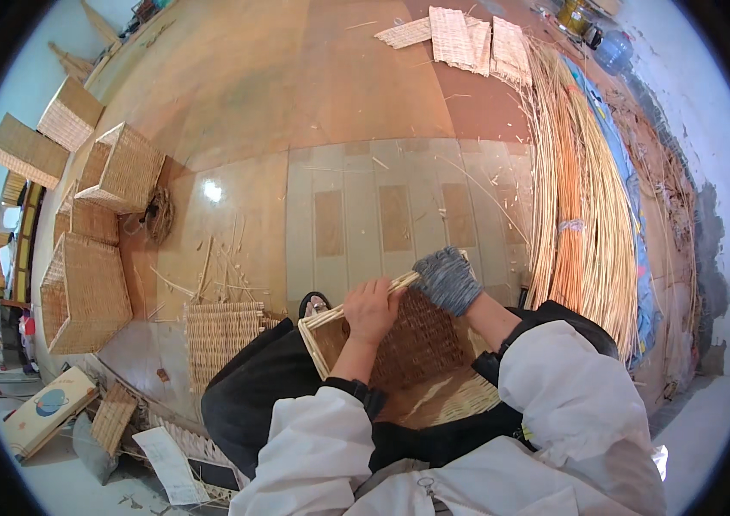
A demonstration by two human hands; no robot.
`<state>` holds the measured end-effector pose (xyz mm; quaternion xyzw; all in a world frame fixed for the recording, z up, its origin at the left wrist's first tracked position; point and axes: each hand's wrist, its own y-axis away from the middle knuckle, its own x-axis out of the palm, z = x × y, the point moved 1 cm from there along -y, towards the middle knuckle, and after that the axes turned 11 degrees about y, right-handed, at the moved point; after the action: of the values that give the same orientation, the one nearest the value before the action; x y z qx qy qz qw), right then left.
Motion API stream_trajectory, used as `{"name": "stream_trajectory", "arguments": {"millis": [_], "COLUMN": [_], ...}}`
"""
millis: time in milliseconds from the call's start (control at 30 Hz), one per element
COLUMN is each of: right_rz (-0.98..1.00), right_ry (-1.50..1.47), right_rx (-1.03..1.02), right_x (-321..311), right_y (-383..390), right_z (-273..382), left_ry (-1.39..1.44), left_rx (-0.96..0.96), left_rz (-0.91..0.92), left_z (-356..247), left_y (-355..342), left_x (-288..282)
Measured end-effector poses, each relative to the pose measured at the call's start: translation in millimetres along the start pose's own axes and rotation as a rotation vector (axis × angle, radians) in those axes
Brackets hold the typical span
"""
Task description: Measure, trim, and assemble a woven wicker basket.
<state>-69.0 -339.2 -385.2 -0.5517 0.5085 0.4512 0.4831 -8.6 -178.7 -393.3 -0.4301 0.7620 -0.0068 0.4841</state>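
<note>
A rectangular woven wicker basket (421, 344) rests tilted across my lap, its open side facing up toward me. Its inner wall is brown and its rim pale. My left hand (371, 310) is bare and closed over the far rim, left of the middle, with the palm inside the basket. Wearing a grey knitted glove, my right hand (447, 282) grips the same rim near its right corner. Both sets of fingertips are partly hidden, so I cannot tell whether a loose strand is pinched there. A flat woven panel (220, 340) lies on the floor beside my left knee.
Long bundles of willow rods (601, 232) lie at the right on a blue sheet (640, 258). Woven panels (460, 41) sit at the far end. Finished wicker boxes (90, 297) line the left side, near a coil of strands (159, 215). A cardboard box (51, 411) stands lower left.
</note>
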Motion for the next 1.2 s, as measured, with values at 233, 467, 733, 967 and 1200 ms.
{"name": "stream_trajectory", "arguments": {"millis": [233, 467, 733, 967, 1200], "right_rz": [0.198, 0.386, 0.422, 0.396, 0.211], "right_ry": [-0.201, -0.398, -0.447, -0.407, -0.375], "right_rx": [-0.007, -0.023, -0.024, -0.034, -0.086], "right_x": [-15.9, -36.2, -25.5, -25.2, -26.1], "right_y": [-11.2, -36.5, -40.5, -38.6, -29.6], "right_z": [-4.7, -3.5, -0.8, 3.0, 3.0], "left_ry": [0.072, 0.204, 0.419, 0.213, 0.239], "left_rx": [-0.096, -0.281, -0.6, -0.579, -0.487], "left_rz": [0.012, 0.391, 0.531, 0.537, 0.411], "left_z": [-4.7, 0.0, 7.5, 1.7, 0.2], "left_y": [-0.3, -29.8, -35.9, -36.9, -30.8], "left_x": [-7.1, -19.1, -14.4, -12.1, -12.3]}}
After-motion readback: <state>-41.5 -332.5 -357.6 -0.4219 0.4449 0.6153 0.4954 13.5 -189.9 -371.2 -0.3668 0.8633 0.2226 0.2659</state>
